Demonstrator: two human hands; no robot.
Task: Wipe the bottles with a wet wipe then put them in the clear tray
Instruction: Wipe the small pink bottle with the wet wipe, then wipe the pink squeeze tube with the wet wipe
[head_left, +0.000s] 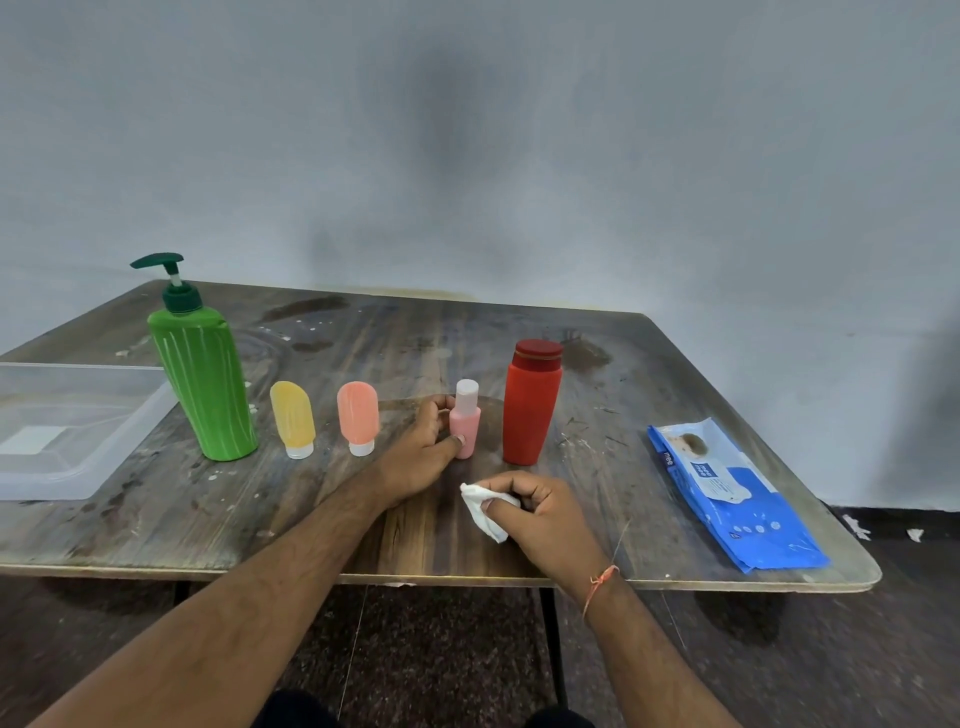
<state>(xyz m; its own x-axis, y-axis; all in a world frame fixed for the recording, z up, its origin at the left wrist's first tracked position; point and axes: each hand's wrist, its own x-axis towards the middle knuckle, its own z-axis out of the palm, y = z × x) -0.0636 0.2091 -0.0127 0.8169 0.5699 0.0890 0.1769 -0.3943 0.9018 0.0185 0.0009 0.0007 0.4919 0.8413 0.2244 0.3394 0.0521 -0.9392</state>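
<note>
Standing upright, the small pink plastic bottle with a white cap (465, 423) is gripped by the left hand (423, 457), at eleven o'clock from the right hand (540, 512), by which the crumpled white wet wipe (480, 506) is pinched.

Soft, even indoor light, moderately bright. Diffuse dark shadow smudges on the wall (415, 130). Faint sheen on the table (415, 540). Wide-angle bending curves the table's edges. Slight overall softness; frame corners dimmer and blurrier.

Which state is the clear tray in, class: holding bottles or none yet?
None yet. The clear tray at the table's left holds no bottles; all five stand outside it on the table.
</note>
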